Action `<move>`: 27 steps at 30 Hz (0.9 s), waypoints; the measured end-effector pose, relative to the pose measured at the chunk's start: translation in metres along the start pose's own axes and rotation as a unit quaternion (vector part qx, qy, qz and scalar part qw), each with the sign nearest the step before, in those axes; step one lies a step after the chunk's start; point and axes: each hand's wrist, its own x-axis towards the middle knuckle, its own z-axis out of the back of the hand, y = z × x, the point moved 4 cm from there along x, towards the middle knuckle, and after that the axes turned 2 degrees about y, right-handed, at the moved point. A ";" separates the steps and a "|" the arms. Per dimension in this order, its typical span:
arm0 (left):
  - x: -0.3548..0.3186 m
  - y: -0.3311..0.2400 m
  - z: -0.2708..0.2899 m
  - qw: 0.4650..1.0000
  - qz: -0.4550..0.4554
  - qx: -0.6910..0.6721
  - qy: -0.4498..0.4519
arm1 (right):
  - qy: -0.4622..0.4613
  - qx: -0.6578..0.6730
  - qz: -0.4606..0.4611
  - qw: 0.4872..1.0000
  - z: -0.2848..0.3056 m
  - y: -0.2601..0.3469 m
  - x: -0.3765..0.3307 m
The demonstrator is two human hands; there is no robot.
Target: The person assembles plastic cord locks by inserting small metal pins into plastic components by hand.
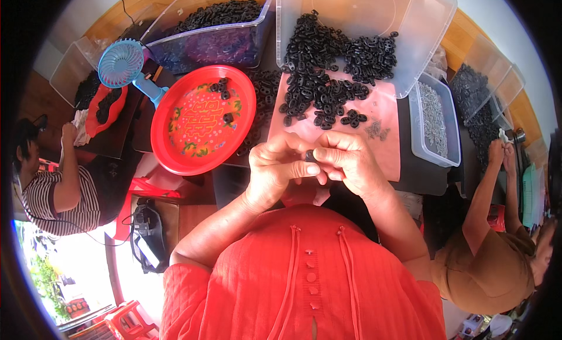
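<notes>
My left hand [276, 164] and my right hand [350, 162] meet in front of my chest, fingertips pinched together on one small black plastic part [309, 155]. Just beyond them a pink mat [386, 114] carries a heap of the same black parts [321, 94]. The heap spills out of a clear tub [424, 24] tipped toward me. Left of my hands a round red tray [193, 141] holds a few black parts [220, 88]. My orange shirt fills the lower part of the view.
A blue handheld fan [122, 64] stands by the red tray. Another clear bin of black parts [216, 30] sits behind it. A small clear box of grey metal bits [433, 120] lies to the right. One person sits at the left, another at the right with raised hands.
</notes>
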 end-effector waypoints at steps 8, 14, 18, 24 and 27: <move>-0.001 -0.007 -0.004 0.996 -0.017 -0.090 0.012 | 0.013 0.151 -0.024 0.988 -0.011 -0.012 -0.001; 0.000 -0.027 0.019 0.991 -0.021 0.086 -0.101 | -0.037 0.060 0.034 0.997 -0.017 -0.004 0.005; 0.015 -0.080 0.059 0.905 -0.080 0.367 -0.200 | -0.143 -0.090 0.112 0.979 0.008 0.007 -0.003; 0.002 -0.105 0.000 0.820 -0.174 0.546 0.005 | -0.173 -0.063 0.141 0.973 0.024 0.003 -0.016; 0.000 -0.092 -0.023 0.833 -0.223 0.495 0.108 | -0.104 -0.121 0.254 0.954 -0.002 0.031 -0.042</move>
